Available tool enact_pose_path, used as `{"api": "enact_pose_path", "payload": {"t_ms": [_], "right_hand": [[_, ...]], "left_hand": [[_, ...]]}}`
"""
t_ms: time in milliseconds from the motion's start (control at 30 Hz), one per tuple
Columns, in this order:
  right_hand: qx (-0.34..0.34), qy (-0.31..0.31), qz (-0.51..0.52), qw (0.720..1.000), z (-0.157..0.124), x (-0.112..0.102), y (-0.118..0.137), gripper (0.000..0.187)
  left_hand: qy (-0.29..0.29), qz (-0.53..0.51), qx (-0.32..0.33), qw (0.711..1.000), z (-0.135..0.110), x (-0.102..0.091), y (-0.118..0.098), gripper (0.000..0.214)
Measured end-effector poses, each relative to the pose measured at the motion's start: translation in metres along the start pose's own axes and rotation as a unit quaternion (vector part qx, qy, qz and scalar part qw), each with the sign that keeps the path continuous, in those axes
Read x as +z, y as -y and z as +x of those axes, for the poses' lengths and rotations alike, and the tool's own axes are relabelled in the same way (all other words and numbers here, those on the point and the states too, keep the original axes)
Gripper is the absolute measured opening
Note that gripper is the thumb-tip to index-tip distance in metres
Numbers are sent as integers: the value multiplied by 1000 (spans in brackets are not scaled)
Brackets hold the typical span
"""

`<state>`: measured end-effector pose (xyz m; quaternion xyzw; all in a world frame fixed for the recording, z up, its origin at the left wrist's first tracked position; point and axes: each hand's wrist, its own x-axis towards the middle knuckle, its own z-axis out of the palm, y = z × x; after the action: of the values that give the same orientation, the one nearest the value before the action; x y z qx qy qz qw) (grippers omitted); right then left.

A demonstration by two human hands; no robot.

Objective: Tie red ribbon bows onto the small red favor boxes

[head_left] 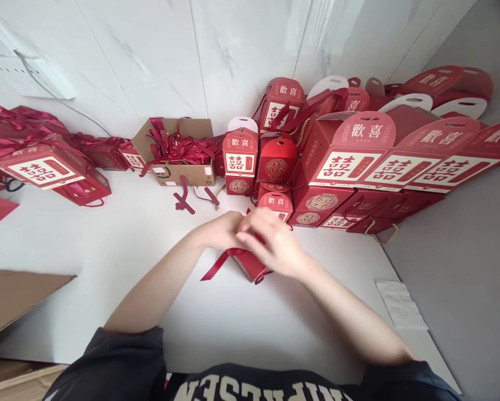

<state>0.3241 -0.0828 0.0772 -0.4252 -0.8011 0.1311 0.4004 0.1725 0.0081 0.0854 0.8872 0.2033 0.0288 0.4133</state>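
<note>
Both my hands meet above the white table (149, 267), close together over a small red gift box (252, 264). My left hand (220, 230) and my right hand (272, 242) pinch at a dark red ribbon (218, 263), whose tail trails to the lower left across the table. My fingers hide most of the box top and the ribbon's knot area. Nearest to my hands, a short stack of red boxes stands just beyond them.
A cardboard box (178, 161) of red ribbons stands at the back, with loose ribbon pieces (184, 196) before it. Red double-happiness gift boxes (350, 161) are piled at the right, more with bows (40, 167) at the left. A cardboard sheet (15, 298) overlaps the left table edge.
</note>
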Motion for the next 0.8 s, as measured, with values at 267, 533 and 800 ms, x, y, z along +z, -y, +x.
{"api": "enact_pose_path", "payload": {"t_ms": [267,533,800], "right_hand": [[85,168,156,970,-3,-25,-42,28],[58,93,214,971,-11,-21,-44,18],[-116,114,27,986,-38,-27,-17,10]], "left_hand": [[16,-15,-34,999,-12,-9,-21,21],[65,-39,-91,993,-15,-13,-21,13],[97,-87,-105,986,-9,-15,-10,17]]}}
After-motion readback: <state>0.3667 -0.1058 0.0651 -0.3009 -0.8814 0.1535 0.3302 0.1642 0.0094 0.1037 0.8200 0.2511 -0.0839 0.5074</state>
